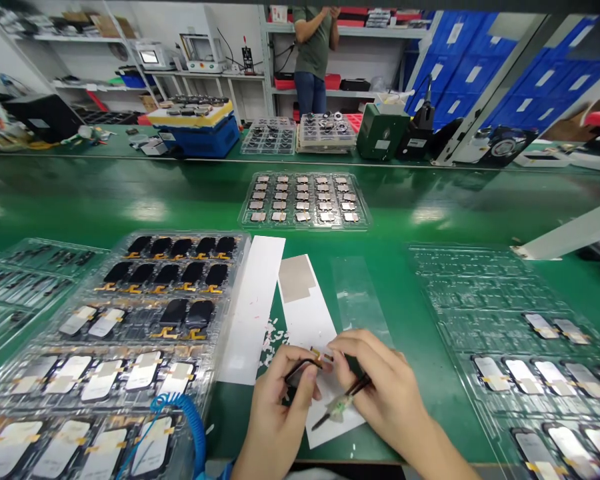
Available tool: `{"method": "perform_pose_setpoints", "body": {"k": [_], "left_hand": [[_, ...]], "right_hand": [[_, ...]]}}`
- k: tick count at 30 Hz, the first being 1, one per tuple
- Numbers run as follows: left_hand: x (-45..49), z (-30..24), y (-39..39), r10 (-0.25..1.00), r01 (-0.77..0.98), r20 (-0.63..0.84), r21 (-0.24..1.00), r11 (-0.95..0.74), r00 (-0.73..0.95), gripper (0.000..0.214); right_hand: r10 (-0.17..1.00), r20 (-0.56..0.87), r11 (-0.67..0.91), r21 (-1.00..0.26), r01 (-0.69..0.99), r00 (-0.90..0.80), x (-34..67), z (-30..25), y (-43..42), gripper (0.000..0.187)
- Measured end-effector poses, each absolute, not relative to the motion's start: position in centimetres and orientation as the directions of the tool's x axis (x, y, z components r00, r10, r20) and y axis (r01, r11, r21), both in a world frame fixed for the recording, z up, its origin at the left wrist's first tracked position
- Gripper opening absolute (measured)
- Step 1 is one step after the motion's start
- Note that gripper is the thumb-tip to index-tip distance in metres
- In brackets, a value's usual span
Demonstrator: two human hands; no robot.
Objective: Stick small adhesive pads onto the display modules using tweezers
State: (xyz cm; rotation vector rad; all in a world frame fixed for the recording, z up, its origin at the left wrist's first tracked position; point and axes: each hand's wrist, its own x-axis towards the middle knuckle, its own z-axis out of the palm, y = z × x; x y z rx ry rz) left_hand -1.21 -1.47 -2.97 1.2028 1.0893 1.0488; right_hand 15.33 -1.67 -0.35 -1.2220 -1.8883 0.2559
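Observation:
My left hand (277, 417) pinches a small black display module (297, 373) with an orange flex tail (320, 355). My right hand (387, 393) grips dark tweezers (353, 393) with a pale greenish scrap of film (341, 407) near them. The hands nearly touch above a white backing sheet (325, 333), which has a grey-brown patch (296, 278). A white strip (250, 307) lies to its left, with pale flecks (273, 343) beside it. A clear film strip (357, 297) lies to its right.
Clear plastic trays of display modules (130, 333) fill the bench's left side, with a blue coiled cord (190, 420) over them. More trays (510, 320) lie right, and a tray of small parts (305, 200) lies ahead. Beyond, a person (315, 53) stands near shelves.

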Motion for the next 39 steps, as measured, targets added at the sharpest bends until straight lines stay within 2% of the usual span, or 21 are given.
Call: {"method": "perform_pose_setpoints", "body": {"k": [6, 15, 23, 26, 28, 32, 36, 39], "left_hand": [[-1.5, -3.2, -1.3, 0.982, 0.002, -0.033, 0.999, 0.033, 0.184, 0.019], [-1.2, -2.8, -1.6, 0.996, 0.007, -0.047, 0.999, 0.047, 0.075, 0.022], [-1.4, -2.5, -1.5, 0.998, 0.116, -0.016, 0.993, 0.009, 0.066, 0.015], [-1.2, -2.5, -1.5, 0.996, 0.097, 0.002, 0.995, -0.011, 0.088, 0.014], [-1.1, -2.6, -1.6, 0.995, 0.054, -0.011, 0.999, 0.006, 0.098, 0.016], [-1.0, -2.5, -1.8, 0.996, -0.083, -0.081, 0.993, 0.084, 0.046, 0.026], [-1.3, -2.3, -1.9, 0.991, -0.168, -0.128, 0.978, 0.121, -0.032, 0.032], [-1.4, -2.1, -1.9, 0.988, -0.201, -0.152, 0.969, 0.143, -0.029, 0.036]], "right_hand": [[0.776, 0.596, 0.538, -0.456, 0.709, -0.205, 14.9, -0.8, -1.7, 0.020], [0.792, 0.559, 0.562, -0.515, 0.647, -0.243, 14.8, -0.6, -1.5, 0.023], [0.772, 0.575, 0.586, -0.480, 0.653, -0.270, 14.7, -1.4, -1.7, 0.023], [0.806, 0.559, 0.531, -0.537, 0.655, -0.195, 14.5, -1.4, -1.6, 0.019], [0.843, 0.524, 0.478, -0.624, 0.618, -0.124, 14.6, -0.8, -1.4, 0.017], [0.924, 0.364, 0.366, -0.766, 0.528, -0.114, 15.6, 0.7, -0.9, 0.022], [0.961, 0.225, 0.275, -0.750, 0.601, -0.159, 16.1, 1.1, -0.5, 0.018], [0.973, 0.221, 0.213, -0.758, 0.616, -0.063, 15.7, 0.8, 0.0, 0.017]]}}
